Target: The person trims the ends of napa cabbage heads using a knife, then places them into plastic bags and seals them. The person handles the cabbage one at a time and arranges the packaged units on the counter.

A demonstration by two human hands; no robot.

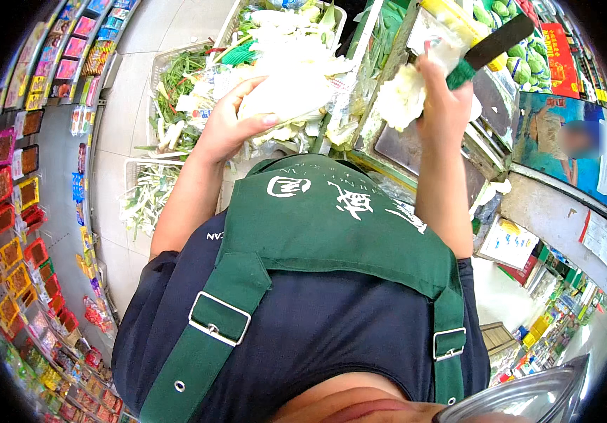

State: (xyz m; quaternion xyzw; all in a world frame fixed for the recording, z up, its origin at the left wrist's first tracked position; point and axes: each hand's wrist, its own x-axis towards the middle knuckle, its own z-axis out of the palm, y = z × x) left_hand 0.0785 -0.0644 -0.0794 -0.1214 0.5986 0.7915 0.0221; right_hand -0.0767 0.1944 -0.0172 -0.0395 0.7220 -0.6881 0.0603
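Note:
A pale napa cabbage (287,100) rests in my left hand (232,119), thumb on the near side and fingers behind it. My right hand (443,100) grips a knife-like tool (499,42) by its green-wrapped part, its dark flat end pointing up and to the right. A loose, ruffled cabbage leaf (403,98) is beside the right hand, on its left. Whether those fingers also pinch the leaf, I cannot tell. Beyond the cabbage, a white crate (341,24) is heaped with leaves and trimmings, partly overexposed.
Left of the cabbage stands a crate of green stems (176,87), with a smaller white basket (131,174) of trimmings nearer. A metal-edged counter (401,148) runs along the right. Wrapped round cabbages (533,63) lie behind it. Shelves of packaged snacks (18,211) line the left.

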